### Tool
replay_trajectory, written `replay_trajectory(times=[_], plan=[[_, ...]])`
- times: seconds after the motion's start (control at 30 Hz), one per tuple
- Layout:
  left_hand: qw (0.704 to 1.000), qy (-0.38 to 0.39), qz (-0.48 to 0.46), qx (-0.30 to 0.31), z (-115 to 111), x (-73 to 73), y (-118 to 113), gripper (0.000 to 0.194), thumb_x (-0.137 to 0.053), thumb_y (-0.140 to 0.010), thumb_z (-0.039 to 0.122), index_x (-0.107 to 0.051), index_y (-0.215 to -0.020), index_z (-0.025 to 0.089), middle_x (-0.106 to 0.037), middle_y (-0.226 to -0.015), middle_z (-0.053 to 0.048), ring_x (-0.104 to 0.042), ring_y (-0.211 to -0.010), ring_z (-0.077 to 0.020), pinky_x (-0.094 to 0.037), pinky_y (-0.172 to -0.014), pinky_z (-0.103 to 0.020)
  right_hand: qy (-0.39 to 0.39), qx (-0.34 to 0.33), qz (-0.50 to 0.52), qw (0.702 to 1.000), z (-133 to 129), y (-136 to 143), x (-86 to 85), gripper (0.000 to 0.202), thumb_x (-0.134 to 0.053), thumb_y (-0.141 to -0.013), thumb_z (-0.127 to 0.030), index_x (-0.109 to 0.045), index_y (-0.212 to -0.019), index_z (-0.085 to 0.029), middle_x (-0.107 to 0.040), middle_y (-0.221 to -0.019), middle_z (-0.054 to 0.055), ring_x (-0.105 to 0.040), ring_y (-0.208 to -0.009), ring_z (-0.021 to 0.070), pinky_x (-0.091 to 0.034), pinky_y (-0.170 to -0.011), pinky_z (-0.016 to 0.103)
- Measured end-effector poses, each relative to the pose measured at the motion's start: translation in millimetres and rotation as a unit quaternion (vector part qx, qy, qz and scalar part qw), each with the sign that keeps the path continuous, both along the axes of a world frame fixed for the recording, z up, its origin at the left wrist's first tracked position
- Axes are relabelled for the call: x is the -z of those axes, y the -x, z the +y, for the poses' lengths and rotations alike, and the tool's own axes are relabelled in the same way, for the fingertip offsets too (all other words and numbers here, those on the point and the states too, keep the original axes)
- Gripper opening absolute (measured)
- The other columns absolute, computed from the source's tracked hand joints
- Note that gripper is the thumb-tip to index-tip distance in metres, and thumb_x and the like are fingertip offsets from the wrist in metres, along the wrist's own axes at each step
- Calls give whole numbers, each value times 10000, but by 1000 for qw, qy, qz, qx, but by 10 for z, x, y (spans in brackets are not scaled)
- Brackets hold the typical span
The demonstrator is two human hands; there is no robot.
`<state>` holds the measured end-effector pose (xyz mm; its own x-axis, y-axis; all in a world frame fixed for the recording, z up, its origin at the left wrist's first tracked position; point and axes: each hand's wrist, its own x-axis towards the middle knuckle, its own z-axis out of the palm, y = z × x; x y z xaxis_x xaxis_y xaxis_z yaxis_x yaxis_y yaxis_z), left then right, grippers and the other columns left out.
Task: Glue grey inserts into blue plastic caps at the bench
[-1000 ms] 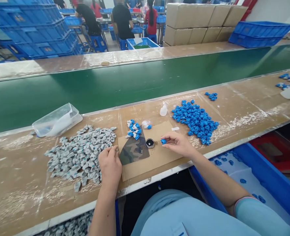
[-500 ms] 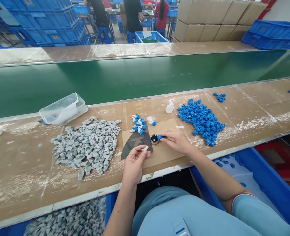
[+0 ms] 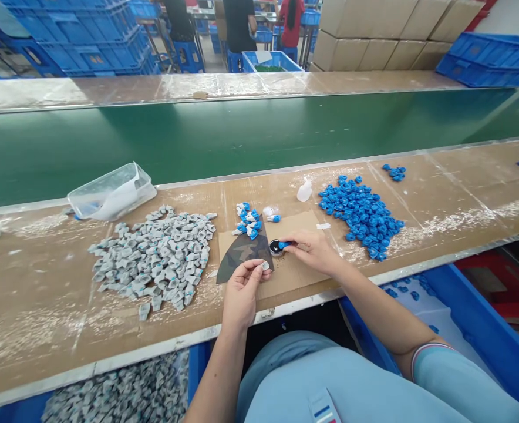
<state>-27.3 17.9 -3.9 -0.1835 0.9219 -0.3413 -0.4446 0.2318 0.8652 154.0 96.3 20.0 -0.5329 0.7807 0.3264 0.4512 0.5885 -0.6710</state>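
Observation:
Pinched in my left hand [image 3: 245,286] is a small whitish-grey piece [image 3: 265,266], over the edge of a dark flat sheet [image 3: 232,258]. My right hand [image 3: 313,251] grips a small blue piece [image 3: 283,245] at the rim of a round black dish [image 3: 276,247]. Behind the dish lies a small cluster of joined blue-and-white pieces [image 3: 248,221]. A large pile of grey pieces [image 3: 167,258] spreads to the left, and a pile of blue pieces [image 3: 360,214] to the right. Cardboard [image 3: 299,274] lies under the dish.
A clear plastic tub [image 3: 112,194] lies tilted at the back left. A small white bottle [image 3: 304,191] stands behind the cardboard. Beyond the table runs a green belt [image 3: 242,138]. Blue crates [image 3: 475,317] sit below the front edge. People [image 3: 238,26] work in the background.
My right hand has brought the blue piece slightly left, over the black dish. The whitish piece in my left hand has turned, showing a rounder face.

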Motion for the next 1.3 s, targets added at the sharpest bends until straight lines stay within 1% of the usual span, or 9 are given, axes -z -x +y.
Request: replay_trajectory(times=[0.13, 0.3, 0.47, 0.57, 0.7, 0.93, 1.03, 1.17, 1.3], plan=[[1000, -5, 12, 15, -8, 17, 4, 380, -825, -566, 331, -672, -868, 156, -713, -811, -40, -678, -730, -143, -545, -740, -289, 5, 12, -2, 1000, -4, -6, -2, 203, -565, -874, -194, -694, -1028, -224, -735, -986, 52, -673, -923, 184, -536, -824, 319], [999, -25, 36, 10, -36, 63, -10, 361, -814, -586, 353, -679, -858, 158, -719, -813, -46, -674, -750, -143, -548, -750, -291, 21, 23, 24, 999, -14, -23, 7, 193, -572, -864, -199, -705, -1002, -217, -738, -971, 53, -678, -882, 177, -544, -799, 310], [998, -31, 51, 20, -60, 79, -19, 352, -805, -601, 355, -678, -867, 163, -712, -813, -42, -663, -750, -141, -547, -755, -295, 53, 30, 57, 997, -121, 0, 1, 174, -588, -857, -234, -714, -974, -209, -737, -923, 60, -675, -834, 170, -553, -763, 301], [996, -43, 72, 36, -62, 74, -20, 335, -790, -623, 357, -672, -873, 167, -702, -813, -36, -655, -754, -139, -543, -755, -289, 68, 5, 77, 995, -227, 67, -6, 166, -611, -855, -270, -715, -971, -213, -732, -917, 59, -670, -831, 166, -553, -768, 299], [991, -79, 96, 42, -63, 86, -23, 306, -779, -640, 346, -660, -865, 177, -702, -850, -48, -663, -842, -163, -533, -822, -313, 67, -39, 81, 994, -303, 147, -15, 164, -601, -869, -276, -711, -979, -225, -729, -919, 53, -665, -853, 164, -550, -794, 305], [988, -99, 108, 52, -88, 128, -46, 321, -762, -659, 341, -630, -905, 184, -688, -832, -40, -665, -831, -157, -532, -810, -300, 86, -100, 41, 990, -209, 94, -34, 170, -632, -853, -303, -731, -949, -203, -731, -882, 63, -676, -833, 161, -547, -762, 281], [988, -100, 101, 50, -91, 115, -43, 340, -762, -661, 346, -609, -922, 192, -680, -790, -21, -667, -798, -145, -530, -781, -279, 92, -97, 62, 989, -202, 102, 8, 186, -642, -845, -331, -739, -927, -195, -736, -851, 68, -677, -795, 160, -548, -735, 280], [990, -100, 88, 43, -96, 96, -22, 395, -765, -666, 343, -575, -984, 204, -672, -736, 3, -672, -756, -137, -523, -764, -271, 106, -61, 112, 986, -264, 149, 125, 243, -639, -836, -410, -750, -918, -209, -726, -797, 54, -668, -740, 149, -548, -701, 272], [990, -102, 78, 56, -107, 97, -17, 390, -767, -670, 340, -566, -975, 203, -678, -734, 5, -673, -743, -126, -521, -757, -255, 129, -44, 152, 979, -322, 156, 220, 315, -646, -817, -461, -755, -925, -185, -712, -764, 62, -662, -716, 150, -550, -680, 271]])
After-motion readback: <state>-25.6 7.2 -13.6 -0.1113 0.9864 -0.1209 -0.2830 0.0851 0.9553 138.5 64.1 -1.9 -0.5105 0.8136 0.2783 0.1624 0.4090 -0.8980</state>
